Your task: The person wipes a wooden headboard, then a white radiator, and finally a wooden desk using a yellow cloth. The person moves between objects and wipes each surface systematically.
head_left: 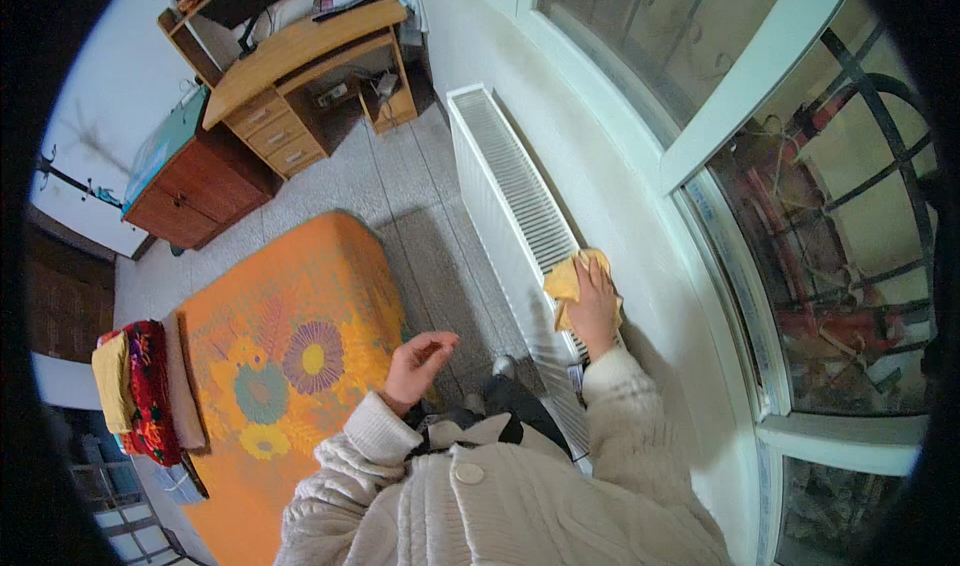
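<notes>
My right hand [592, 307] presses a yellow cloth [564, 279] onto the slotted top of a white panel radiator [517, 191]. The fingers spread over the cloth, which hangs a little past both edges of the grille. In front of my body my left hand [420, 367] is in the air, loosely curled, with a gap between thumb and fingers and nothing in it. It is nearest to the bed [300, 326], which has an orange flowered cover. The near part of the radiator's top is hidden by my right hand and sleeve.
A window frame [675, 168] and wall run along the right. Beyond the radiator stands a wooden computer desk [315, 56], beside a brown cabinet [202, 183]. Folded bedding [146, 393] is stacked at the bed's left. Tiled floor [427, 251] lies between bed and radiator.
</notes>
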Tool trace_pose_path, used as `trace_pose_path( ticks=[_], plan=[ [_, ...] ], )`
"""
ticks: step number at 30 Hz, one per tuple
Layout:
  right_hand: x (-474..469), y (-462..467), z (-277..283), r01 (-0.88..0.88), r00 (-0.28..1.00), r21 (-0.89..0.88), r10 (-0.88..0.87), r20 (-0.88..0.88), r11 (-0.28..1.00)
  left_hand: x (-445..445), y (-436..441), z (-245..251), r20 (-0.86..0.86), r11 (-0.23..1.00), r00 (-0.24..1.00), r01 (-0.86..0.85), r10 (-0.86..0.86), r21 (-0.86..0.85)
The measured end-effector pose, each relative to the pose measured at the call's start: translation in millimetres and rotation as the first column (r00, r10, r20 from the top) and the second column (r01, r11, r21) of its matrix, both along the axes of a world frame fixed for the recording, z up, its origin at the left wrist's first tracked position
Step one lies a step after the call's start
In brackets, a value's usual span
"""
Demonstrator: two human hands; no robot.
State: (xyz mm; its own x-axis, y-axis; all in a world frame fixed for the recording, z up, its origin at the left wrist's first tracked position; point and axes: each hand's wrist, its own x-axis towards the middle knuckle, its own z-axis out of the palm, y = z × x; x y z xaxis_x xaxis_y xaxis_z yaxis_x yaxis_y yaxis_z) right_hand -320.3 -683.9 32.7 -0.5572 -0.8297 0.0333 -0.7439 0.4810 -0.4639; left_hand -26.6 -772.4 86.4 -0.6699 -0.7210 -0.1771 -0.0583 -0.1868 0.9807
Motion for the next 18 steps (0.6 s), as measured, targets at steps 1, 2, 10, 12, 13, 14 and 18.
trace_pose_path(
  ticks=[1,2,10,12,13,14,18],
  plan=[
    [4,0,0,-0.010,0.999,-0.028,0.009,-0.030,1.000,-11,-4,0,0.013,1.000,1.000,0.001,-0.001,0.023],
    [8,2,1,-0.050,0.989,0.036,0.055,-0.138,0.998,-19,-6,1,0.020,0.999,0.999,0.036,-0.037,0.041],
    [21,10,9,-0.163,0.980,0.022,0.159,0.121,0.986,-65,-37,13,0.033,0.981,0.984,0.177,-0.175,-0.078],
    [16,3,10,-0.173,0.978,0.034,0.167,0.124,0.984,-68,-46,14,0.044,0.979,0.983,0.184,-0.181,-0.092],
    [14,-1,9,-0.175,0.980,0.004,0.173,0.099,0.985,-68,-50,13,0.040,0.980,0.983,0.184,-0.182,-0.081],
    [11,-6,8,-0.167,0.982,0.007,0.166,0.090,0.986,-69,-55,12,0.038,0.981,0.982,0.186,-0.184,-0.062],
    [1,-38,2,-0.108,0.994,-0.004,0.108,0.025,0.994,-70,-75,4,0.014,0.975,0.976,0.219,-0.218,-0.042]
  ],
)
